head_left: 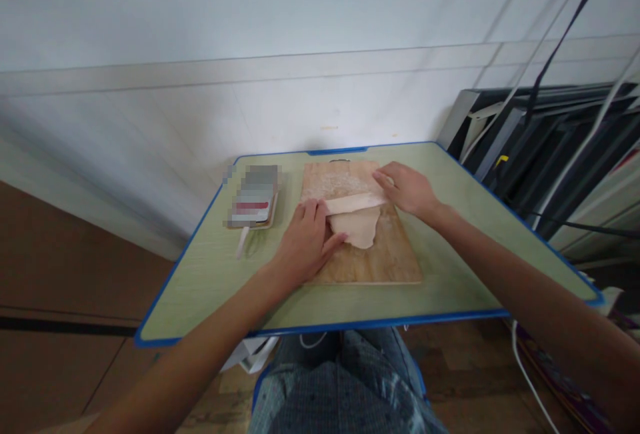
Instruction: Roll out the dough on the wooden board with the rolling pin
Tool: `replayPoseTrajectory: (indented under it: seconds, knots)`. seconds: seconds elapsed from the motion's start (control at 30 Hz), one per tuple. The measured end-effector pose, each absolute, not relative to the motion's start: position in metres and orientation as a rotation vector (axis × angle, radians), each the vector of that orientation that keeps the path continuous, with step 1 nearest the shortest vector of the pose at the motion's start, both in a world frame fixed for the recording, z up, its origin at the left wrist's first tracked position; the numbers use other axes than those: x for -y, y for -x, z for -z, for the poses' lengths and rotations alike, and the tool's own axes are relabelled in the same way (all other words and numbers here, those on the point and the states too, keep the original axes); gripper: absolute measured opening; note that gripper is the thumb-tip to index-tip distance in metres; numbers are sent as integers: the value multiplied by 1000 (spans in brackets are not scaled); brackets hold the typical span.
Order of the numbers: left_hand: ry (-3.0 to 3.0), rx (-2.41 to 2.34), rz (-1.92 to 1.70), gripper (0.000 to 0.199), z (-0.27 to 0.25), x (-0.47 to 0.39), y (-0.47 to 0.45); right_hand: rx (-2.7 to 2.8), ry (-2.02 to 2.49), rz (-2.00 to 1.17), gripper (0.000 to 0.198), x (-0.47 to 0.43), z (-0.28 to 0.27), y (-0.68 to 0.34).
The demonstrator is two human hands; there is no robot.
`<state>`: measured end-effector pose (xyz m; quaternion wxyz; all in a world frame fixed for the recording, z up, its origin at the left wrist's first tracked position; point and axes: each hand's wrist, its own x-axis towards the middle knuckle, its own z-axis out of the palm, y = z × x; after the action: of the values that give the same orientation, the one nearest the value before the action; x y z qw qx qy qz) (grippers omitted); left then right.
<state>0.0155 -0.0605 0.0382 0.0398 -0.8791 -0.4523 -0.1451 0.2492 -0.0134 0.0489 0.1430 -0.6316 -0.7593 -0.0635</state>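
Note:
A flat sheet of dough (357, 226) lies on a wooden cutting board (370, 267), which is dusted with flour towards its far end. Along the sheet's far edge runs a pale dough roll (354, 203); whether a rolling pin is inside it I cannot tell. My left hand (307, 237) has its fingers bent over the roll's left end, its thumb resting by the sheet's left edge. At the other end, my right hand (407, 187) is curled about the roll, with its fingertips partly hidden.
The board sits on a pale green folding table (460, 274) with a blue rim. Left of the board lies a phone (255, 204), partly blurred out, with a white strap (243, 242). A white wall stands behind; dark panels (555, 154) and cables are at the right.

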Motion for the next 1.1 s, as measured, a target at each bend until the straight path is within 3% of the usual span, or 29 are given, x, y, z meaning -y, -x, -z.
replayPoseTrajectory:
  seconds: [0.1,0.33,0.63,0.93,1.1]
  knots:
    - [2710,1415,359,40,-52,41,-21,2380,1774,113,52,-7,-42,-249]
    - [2658,1508,68,35,-63,-12,-49,2439,1880,114,52,-15,-32,-249]
    - [2625,1628,163,58,-60,38,-43,2350,1829,157,56,42,-26,-246]
    - [2653,1553,121,47,-51,-2,-36,2409,1930,119,53,13,-39,-237]
    - [2587,1579,212,52,-50,19,-38,2390,1910,189,54,33,-37,-236]
